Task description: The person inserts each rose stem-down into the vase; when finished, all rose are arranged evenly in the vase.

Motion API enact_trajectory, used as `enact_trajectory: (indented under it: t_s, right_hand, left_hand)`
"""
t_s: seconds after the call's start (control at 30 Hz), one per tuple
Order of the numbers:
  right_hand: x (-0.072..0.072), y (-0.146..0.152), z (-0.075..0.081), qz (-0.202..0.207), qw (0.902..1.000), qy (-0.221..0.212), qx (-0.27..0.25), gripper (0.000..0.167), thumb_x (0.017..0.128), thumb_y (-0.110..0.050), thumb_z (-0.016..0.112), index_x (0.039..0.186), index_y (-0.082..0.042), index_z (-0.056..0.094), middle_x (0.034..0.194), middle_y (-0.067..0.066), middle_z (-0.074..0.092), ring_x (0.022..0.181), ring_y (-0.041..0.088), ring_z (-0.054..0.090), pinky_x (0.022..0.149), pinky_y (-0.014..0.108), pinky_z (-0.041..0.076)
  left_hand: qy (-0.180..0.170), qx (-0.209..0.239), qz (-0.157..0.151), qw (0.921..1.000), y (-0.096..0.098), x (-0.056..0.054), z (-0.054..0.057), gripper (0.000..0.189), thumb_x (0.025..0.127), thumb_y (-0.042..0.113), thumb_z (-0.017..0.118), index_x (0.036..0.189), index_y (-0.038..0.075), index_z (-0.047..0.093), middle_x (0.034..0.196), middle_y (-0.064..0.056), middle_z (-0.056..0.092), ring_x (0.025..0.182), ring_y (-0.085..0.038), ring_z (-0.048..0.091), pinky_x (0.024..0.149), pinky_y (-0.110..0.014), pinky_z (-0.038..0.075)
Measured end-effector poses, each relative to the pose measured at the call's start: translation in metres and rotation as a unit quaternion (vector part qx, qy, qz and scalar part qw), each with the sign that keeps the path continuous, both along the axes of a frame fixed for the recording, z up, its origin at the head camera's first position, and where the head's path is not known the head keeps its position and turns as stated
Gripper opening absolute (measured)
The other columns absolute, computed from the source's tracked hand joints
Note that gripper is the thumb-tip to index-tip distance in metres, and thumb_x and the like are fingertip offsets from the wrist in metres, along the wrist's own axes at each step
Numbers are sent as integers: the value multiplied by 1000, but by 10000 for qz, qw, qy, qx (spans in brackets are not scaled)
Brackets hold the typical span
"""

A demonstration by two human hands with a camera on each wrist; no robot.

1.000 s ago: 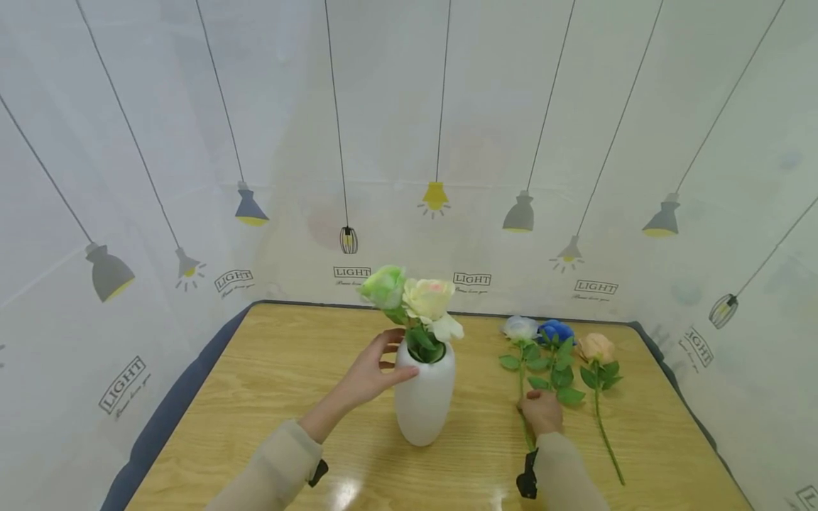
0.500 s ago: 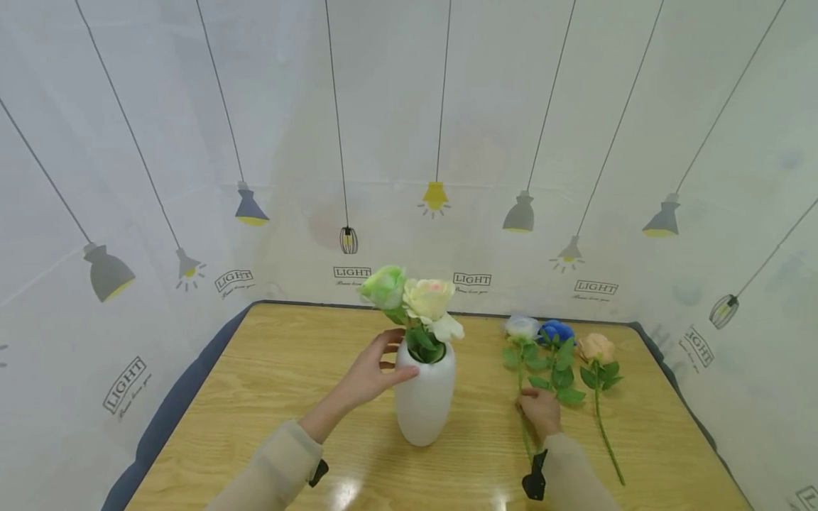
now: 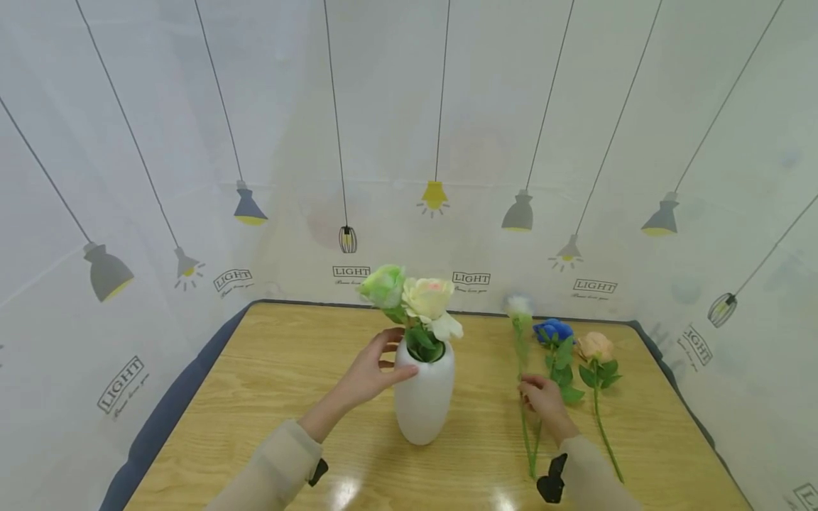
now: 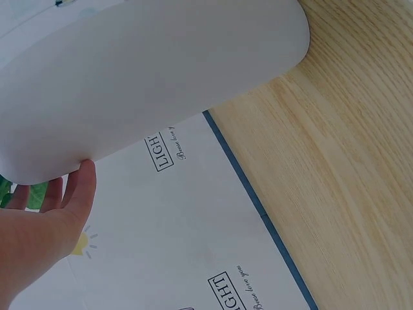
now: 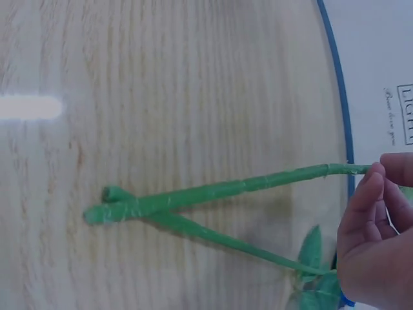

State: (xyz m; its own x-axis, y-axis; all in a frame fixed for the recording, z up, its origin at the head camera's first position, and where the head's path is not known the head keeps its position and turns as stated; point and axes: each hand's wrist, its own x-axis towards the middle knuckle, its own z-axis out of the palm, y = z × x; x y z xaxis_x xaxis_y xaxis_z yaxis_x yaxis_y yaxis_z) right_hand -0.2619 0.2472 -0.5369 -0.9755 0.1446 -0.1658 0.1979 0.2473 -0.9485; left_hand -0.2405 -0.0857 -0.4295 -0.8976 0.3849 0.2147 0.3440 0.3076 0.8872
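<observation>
Pale sheeting (image 3: 383,106) fills the upper part of the head view and spreads down both sides, faintly creased at the upper left. Thin dark lines printed on it run down to pictured hanging lamps: a large grey lamp (image 3: 107,272) at the left, a blue lamp (image 3: 250,206) left of centre, a yellow lamp (image 3: 434,193) in the middle, a wire-cage lamp (image 3: 723,310) at the far right. Boxed "LIGHT" lettering (image 3: 351,272) repeats lower down, with small script beneath. A wood-grained table (image 3: 294,369) spans the lower part, bordered by dark blue edging (image 3: 150,440). A bright reflection (image 3: 346,490) gleams at bottom centre-left.
</observation>
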Motion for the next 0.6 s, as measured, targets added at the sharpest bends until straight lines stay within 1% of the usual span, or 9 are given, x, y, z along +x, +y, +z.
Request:
enact_trajectory:
  t_s: [0.13,0.23,0.4,0.6]
  right_hand:
    - [-1,-1,12,88,9998,196,-6,34,88,-4,49,118,13,46,81,8,55,61,12,51,55,27,47]
    - [-2,-3,22,129,9989,444,38,34,88,-5,51,117,12,47,81,7,56,60,11,52,54,26,47]
    - [1,-9,40,375,9965,736,89,34,89,-8,52,118,10,47,90,12,55,65,11,53,60,30,48]
    - [4,-17,57,583,9940,925,16,36,89,-12,54,118,8,48,91,14,55,68,13,53,64,36,49]
  left_hand:
    - [5,4,-10,10000,0,0,0,63,78,34,67,129,16,38,125,-3,42,111,-20,43,82,-33,44]
    - [9,13,-20,10000,0,0,0,63,78,34,67,129,16,38,125,-3,41,111,-20,43,82,-34,43]
    - [29,15,-11,10000,0,0,0,63,78,33,68,129,15,38,125,-3,41,111,-20,43,82,-33,44]
    - [44,29,-26,10000,0,0,0,62,78,33,68,129,15,38,125,-4,41,111,-22,43,82,-34,43]
